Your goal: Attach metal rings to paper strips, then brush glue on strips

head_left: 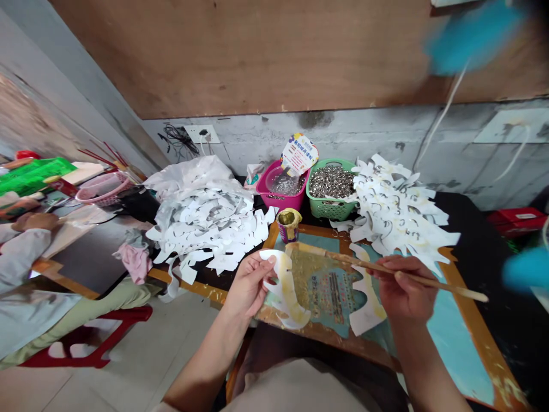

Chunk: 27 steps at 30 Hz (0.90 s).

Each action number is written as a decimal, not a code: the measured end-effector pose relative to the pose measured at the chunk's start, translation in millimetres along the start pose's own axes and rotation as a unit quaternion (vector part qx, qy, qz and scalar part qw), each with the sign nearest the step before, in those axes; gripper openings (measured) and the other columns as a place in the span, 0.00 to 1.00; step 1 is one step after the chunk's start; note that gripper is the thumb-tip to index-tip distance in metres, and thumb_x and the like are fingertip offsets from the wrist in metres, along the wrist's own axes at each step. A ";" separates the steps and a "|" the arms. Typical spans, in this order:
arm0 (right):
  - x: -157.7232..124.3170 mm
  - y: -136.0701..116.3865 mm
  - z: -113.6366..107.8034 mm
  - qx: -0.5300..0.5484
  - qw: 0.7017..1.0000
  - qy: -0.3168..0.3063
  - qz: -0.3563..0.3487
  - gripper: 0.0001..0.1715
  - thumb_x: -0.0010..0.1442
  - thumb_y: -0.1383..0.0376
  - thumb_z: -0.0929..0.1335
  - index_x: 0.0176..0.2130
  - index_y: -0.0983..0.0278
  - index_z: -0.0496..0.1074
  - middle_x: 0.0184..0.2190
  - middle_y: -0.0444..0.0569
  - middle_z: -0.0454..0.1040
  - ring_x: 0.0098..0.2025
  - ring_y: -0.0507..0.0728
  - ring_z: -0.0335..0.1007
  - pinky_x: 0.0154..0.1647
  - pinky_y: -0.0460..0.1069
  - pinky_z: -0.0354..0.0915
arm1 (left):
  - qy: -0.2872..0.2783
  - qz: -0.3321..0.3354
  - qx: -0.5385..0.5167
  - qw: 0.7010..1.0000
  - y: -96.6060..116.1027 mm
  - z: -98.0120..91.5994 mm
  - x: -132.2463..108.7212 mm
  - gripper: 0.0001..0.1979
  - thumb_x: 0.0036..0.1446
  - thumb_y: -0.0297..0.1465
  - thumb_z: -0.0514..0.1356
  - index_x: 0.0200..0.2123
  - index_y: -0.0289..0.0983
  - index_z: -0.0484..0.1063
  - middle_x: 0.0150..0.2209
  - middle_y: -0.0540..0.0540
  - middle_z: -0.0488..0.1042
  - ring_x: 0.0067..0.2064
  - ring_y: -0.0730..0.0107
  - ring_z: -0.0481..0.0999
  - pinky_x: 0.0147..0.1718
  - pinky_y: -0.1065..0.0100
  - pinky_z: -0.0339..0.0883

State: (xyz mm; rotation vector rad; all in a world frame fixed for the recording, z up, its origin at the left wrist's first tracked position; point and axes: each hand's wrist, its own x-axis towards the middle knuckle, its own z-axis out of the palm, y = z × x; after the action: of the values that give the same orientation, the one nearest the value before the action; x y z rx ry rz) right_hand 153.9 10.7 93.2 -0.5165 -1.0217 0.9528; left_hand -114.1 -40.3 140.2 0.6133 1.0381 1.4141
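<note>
My left hand (250,284) pinches a white paper cutout (286,293) with a wavy edge and yellow glue smeared along it. My right hand (404,289) grips a long wooden stick (454,287), whose far end reaches over a glue-smeared printed board (323,292) in a wooden frame (474,337). Another white cutout (364,309) lies on the board just left of my right hand. A small paper cup of yellow glue (288,225) stands at the board's far edge.
Heaps of white cutouts (206,226) (398,212) flank a green basket of metal rings (330,186) and a pink basket (278,186). A seated co-worker (26,269) is at the left, on a red stool (96,343). Blurred blue objects (474,37) hang at the right.
</note>
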 end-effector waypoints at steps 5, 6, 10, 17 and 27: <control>2.9 -0.5 -2.9 0.040 0.999 0.000 -0.022 0.08 0.52 0.66 0.69 0.31 0.64 0.80 0.24 0.47 0.75 0.23 0.55 0.73 0.21 0.50 0.71 | 0.005 -0.003 -0.001 1.000 -2.2 -2.8 1.6 0.16 0.43 0.36 0.75 0.23 0.33 0.73 0.16 0.53 0.68 0.17 0.82 0.62 0.16 0.80 0.57; 2.7 -0.3 -4.0 0.044 0.999 -0.012 -0.019 0.08 0.52 0.65 0.69 0.30 0.64 0.80 0.22 0.46 0.74 0.22 0.55 0.72 0.19 0.49 0.70 | 0.006 -0.004 0.001 1.000 -1.9 -2.7 1.7 0.16 0.43 0.37 0.75 0.22 0.33 0.73 0.16 0.53 0.68 0.16 0.82 0.61 0.16 0.80 0.57; 0.5 1.1 -6.1 0.016 1.000 -0.006 0.011 0.08 0.50 0.68 0.69 0.30 0.64 0.80 0.24 0.48 0.76 0.24 0.56 0.74 0.19 0.50 0.70 | 0.007 -0.003 0.011 1.000 0.1 -0.8 1.5 0.17 0.41 0.37 0.75 0.19 0.34 0.72 0.15 0.52 0.67 0.16 0.81 0.61 0.16 0.77 0.57; -3.5 -5.8 3.4 0.019 0.999 0.008 -0.024 0.08 0.52 0.65 0.69 0.32 0.62 0.80 0.26 0.48 0.77 0.23 0.56 0.74 0.19 0.50 0.71 | 0.003 0.008 0.015 1.000 1.6 1.2 0.2 0.16 0.41 0.37 0.75 0.20 0.35 0.73 0.15 0.51 0.67 0.16 0.79 0.61 0.16 0.75 0.57; -0.3 -3.4 0.7 -0.134 0.972 0.123 -0.147 0.07 0.50 0.69 0.71 0.32 0.66 0.81 0.27 0.48 0.78 0.24 0.57 0.74 0.24 0.53 0.71 | -0.005 0.022 0.008 1.000 1.8 -3.2 -1.2 0.16 0.44 0.37 0.74 0.21 0.34 0.72 0.15 0.52 0.67 0.16 0.81 0.62 0.17 0.78 0.57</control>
State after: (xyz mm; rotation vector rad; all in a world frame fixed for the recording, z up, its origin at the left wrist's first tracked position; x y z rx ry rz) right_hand 154.7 8.6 95.9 -0.6683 -0.9717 0.4764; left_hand -117.6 -42.0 140.6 0.6575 1.0351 1.4410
